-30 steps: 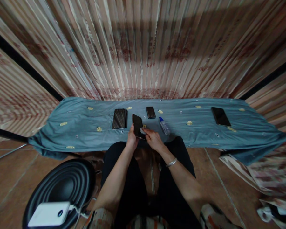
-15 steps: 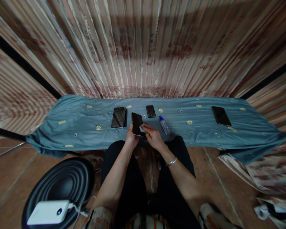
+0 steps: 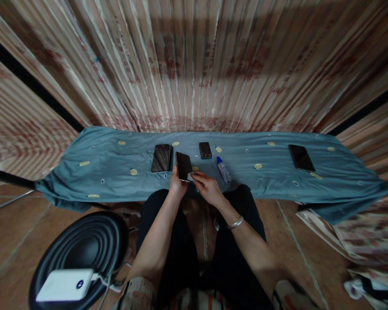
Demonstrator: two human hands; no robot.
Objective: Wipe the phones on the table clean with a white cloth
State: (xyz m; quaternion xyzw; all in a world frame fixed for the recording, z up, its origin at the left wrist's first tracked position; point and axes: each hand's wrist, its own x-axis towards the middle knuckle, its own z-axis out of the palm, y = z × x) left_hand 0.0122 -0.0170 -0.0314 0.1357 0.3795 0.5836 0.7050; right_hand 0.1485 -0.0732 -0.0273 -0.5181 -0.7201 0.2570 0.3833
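Note:
My left hand (image 3: 176, 184) is closed around the lower left of a dark smartphone (image 3: 183, 165), which it holds up tilted over the front of the cloth. In the pinched fingers of my right hand (image 3: 208, 187) is a small whitish wipe (image 3: 191, 176), at the phone's lower right corner. A clear bottle with a blue cap (image 3: 224, 170) lies just beyond my right hand. Left of the held phone rests another dark phone (image 3: 161, 158), with a dark edge showing beside it. A smaller dark rectangular device (image 3: 205, 150) lies further back.
A blue-green patterned cloth (image 3: 113, 163) covers the bench. One more dark phone (image 3: 301, 157) lies at its right. On the floor side at left, a black round stool (image 3: 114, 237) carries a white power bank (image 3: 63, 285) with a cable. A pleated curtain (image 3: 187, 64) hangs behind.
The held phone has shifted slightly left and is tilted a little more. My right hand, with the wipe, has slid to the phone's bottom right corner.

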